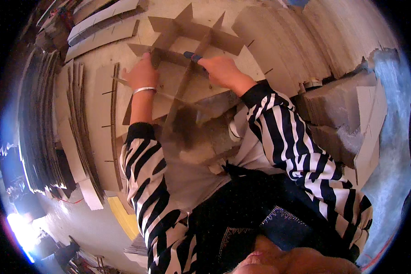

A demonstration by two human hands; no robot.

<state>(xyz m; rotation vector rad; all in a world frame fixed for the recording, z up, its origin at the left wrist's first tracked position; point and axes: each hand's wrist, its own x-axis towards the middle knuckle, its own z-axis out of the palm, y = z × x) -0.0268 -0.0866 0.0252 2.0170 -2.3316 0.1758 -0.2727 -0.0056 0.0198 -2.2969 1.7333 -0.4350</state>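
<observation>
Brown cardboard strips are forming a grid [173, 55] near twelve o'clock. The left hand [142, 75] is resting at the grid's eight-o'clock side, its digits spreading apart; the right hand [221, 71] is reaching in at four o'clock, a dark finger cover [192, 56] showing — whether it is pinching cannot be told. Cardboard sheets [41, 118] are standing stacked at nine o'clock.

Brown cardboard divider grid [172, 57]: crossed strips stand on edge, open cells between, near tabletop's [162, 10] near edge.
</observation>
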